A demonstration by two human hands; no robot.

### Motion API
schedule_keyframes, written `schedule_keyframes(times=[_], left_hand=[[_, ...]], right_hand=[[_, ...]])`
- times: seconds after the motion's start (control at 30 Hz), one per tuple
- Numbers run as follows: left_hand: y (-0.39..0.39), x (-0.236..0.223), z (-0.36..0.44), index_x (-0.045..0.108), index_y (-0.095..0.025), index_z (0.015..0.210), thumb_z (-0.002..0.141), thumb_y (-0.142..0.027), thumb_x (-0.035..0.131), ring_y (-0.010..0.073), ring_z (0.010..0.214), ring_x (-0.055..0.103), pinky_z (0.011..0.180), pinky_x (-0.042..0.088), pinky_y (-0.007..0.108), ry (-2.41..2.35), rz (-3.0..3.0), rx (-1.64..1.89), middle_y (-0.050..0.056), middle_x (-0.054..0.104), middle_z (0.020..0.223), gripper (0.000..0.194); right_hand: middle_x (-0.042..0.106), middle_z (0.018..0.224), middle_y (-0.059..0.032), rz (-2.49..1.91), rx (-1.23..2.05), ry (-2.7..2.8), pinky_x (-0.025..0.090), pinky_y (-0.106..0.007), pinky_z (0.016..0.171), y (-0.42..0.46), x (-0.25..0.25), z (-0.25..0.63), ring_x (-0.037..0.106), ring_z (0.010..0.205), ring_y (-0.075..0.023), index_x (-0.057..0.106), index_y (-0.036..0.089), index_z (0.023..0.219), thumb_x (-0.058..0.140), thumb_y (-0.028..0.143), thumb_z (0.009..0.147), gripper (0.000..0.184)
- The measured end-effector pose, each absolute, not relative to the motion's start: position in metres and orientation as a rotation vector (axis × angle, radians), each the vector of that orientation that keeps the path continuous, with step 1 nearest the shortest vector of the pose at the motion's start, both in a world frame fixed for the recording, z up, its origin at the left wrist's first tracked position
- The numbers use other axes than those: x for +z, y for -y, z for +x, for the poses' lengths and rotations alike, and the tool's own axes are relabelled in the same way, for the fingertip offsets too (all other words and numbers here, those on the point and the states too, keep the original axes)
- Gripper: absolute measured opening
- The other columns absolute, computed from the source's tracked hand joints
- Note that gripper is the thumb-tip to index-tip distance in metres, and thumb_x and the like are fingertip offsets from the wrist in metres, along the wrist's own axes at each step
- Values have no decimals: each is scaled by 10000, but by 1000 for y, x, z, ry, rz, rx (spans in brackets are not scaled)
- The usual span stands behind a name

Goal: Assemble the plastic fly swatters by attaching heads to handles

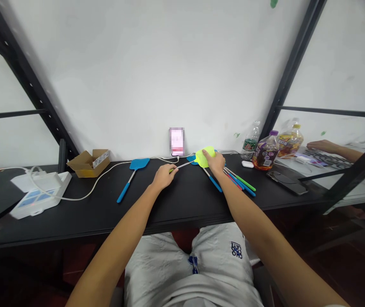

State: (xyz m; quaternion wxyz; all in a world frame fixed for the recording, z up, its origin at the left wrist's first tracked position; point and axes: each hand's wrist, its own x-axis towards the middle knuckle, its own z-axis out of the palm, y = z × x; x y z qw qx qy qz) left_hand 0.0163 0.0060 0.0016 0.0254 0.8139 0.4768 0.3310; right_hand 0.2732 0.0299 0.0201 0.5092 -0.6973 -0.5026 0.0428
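Observation:
A yellow-green fly swatter (202, 158) with a thin metal shaft is held in both my hands above the black desk. My left hand (165, 175) is closed round its handle end. My right hand (215, 163) grips the perforated head, thumb on top. Beneath and beside my right hand lie several more fly swatters, with blue, red and green handles (248, 183); their heads are mostly hidden. A single blue fly swatter (139, 164) lies apart on the left, its handle pointing toward me.
A phone (177, 141) leans on the wall, cable attached. At left are an open cardboard box (92, 164) and a white device (43, 198). Drink bottles (265, 151), a white case (247, 164) and a dark phone (286, 182) are right. Another person's hand (323, 146) rests by a keyboard beyond the frame.

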Motion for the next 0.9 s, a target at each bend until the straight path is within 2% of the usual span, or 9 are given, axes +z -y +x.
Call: schedule_keyframes(times=[0.37, 0.9], left_hand=[[-7, 0, 16, 709, -215, 969, 911, -380, 480, 202, 880, 620, 795, 449, 298, -1403, 2536, 1064, 51, 702, 942, 288], [-1, 5, 18, 697, -202, 928, 928, -354, 436, 177, 829, 620, 725, 435, 254, -1329, 2528, 1039, 42, 708, 909, 302]], right_hand=[[652, 677, -78, -1644, 260, 1228, 378, -313, 580, -38, 14, 278, 594, 650, -245, 553, 229, 604, 532, 786, 694, 565], [651, 663, -71, -1648, 270, 1212, 401, -314, 585, -39, 14, 278, 593, 647, -242, 564, 228, 600, 529, 781, 697, 562]])
